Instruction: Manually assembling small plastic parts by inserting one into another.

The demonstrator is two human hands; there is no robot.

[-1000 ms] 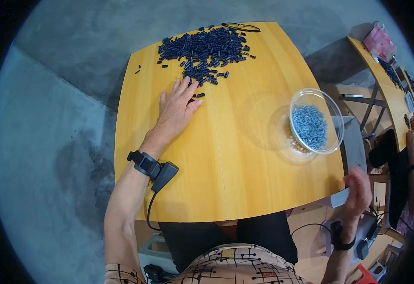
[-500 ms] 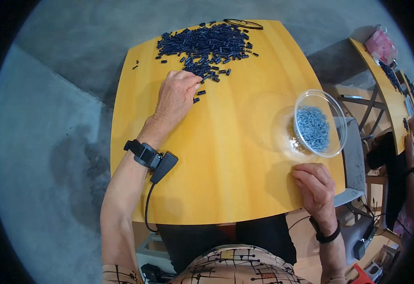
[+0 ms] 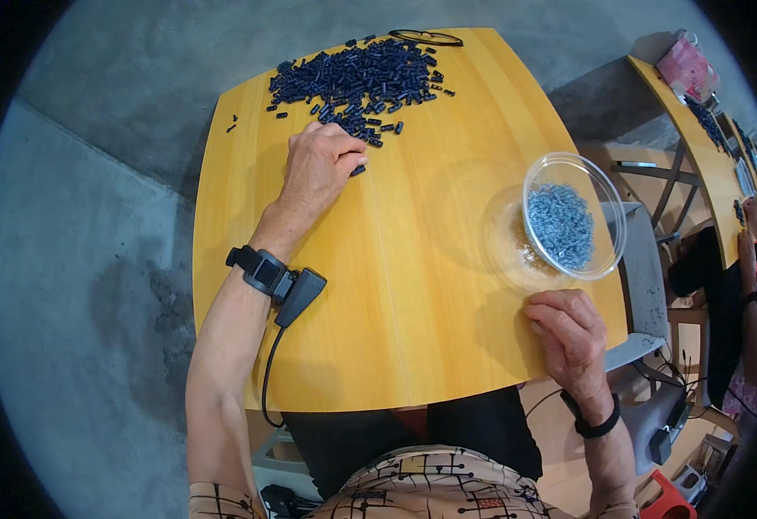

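Bare right hand [image 3: 573, 337] brought in over the yellow wooden worktop [image 3: 447, 337]; bare left hand [image 3: 313, 169] drawn closed from a spread reach

The right hand, held beyond the worktop's right side a second ago, is now placed over its near right part, just in front of the round, clear plastic bowl [image 3: 607, 221] of small silvery-blue pieces [image 3: 560, 227]; the left fingers, then spread, are now curled beside a loose dark piece [image 3: 358, 170].

Short, blue-black, plastic-looking pieces [image 3: 357, 73] are heaped at the worktop's far side, with a thinner fringe reaching the left hand; for a clean pick-up, a piece lying apart is probably best taken by its sides between thumb and forefinger, so that its neighbours are not dragged along; the bowl's rim should be kept clear of the right wrist.

Left thumb and forefinger are brought close together, but whether anything is pinched cannot be told, the tips being partly masked; the right fingers are pressed together and folded inward, their possible contents likewise hidden; the exact form of the silvery-blue pieces is not resolved; tiny dark bits [image 3: 231, 128] at the far left are too small to be identified; another person [image 3: 711, 277] is cut off at the right rim.
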